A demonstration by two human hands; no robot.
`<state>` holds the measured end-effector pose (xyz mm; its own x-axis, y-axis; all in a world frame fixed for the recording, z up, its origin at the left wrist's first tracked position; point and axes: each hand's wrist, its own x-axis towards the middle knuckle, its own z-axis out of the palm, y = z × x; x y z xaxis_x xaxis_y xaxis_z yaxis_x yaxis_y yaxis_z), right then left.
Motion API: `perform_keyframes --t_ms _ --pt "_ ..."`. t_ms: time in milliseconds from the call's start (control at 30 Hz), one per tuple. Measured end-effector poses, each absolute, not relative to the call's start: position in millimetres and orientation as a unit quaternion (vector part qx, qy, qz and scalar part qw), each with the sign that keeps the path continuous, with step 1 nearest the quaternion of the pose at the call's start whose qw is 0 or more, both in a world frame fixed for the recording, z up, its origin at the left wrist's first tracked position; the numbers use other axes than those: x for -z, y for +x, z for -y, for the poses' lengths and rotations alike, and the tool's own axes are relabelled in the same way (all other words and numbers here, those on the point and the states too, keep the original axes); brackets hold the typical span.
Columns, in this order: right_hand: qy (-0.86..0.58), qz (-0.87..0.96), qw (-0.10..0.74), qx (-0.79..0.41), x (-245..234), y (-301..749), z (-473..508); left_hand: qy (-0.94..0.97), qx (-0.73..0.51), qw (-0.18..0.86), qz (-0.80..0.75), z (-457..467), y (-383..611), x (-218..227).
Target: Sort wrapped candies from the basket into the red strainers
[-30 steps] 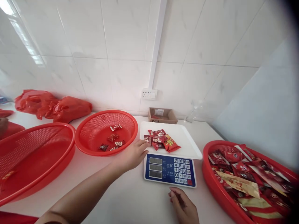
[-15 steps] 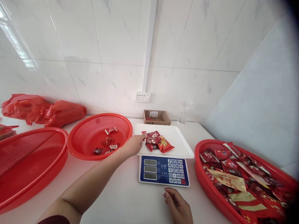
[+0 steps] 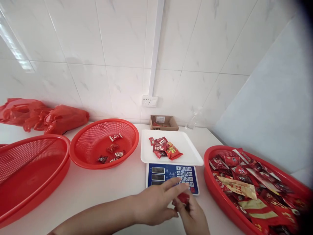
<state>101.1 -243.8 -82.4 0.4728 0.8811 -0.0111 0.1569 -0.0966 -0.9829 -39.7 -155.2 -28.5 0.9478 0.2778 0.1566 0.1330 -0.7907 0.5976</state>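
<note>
Right hand point(image 3: 193, 213) holds a small red packet point(image 3: 183, 198) near the blue scale point(image 3: 171, 173). Left hand point(image 3: 156, 202) is next to it, fingers spread. More packets point(image 3: 160, 147) sit on the white tray point(image 3: 187, 148).

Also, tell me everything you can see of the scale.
The scale stands on the white table between red baskets. Its shallow white pan, seemingly plastic with rounded corners, holds a small heap of mostly red packets. The blue front panel has three stacked displays beside white keys. The left hand hides part of the panel; contact is unclear.
</note>
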Motion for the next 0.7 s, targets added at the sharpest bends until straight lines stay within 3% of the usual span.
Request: perform_keyframes --t_ms 167,233,367,567,700 --pt "-0.491 0.176 0.797 -0.304 47 156 244 0.943 -0.159 0.170 -0.237 112 -32 11" --pt "-0.436 0.149 0.841 -0.284 30 171 247 0.941 -0.139 0.130 -0.280 93 -25 9" --pt "-0.462 0.167 0.823 -0.287 17 172 251 0.934 -0.114 0.107 -0.322 65 -12 18" --pt "-0.494 0.156 0.769 -0.375 41 145 242 0.935 -0.105 0.074 -0.332 66 -25 19" --pt "-0.565 0.239 0.685 -0.393 49 120 228 0.943 -0.107 0.059 -0.309 80 -37 12"
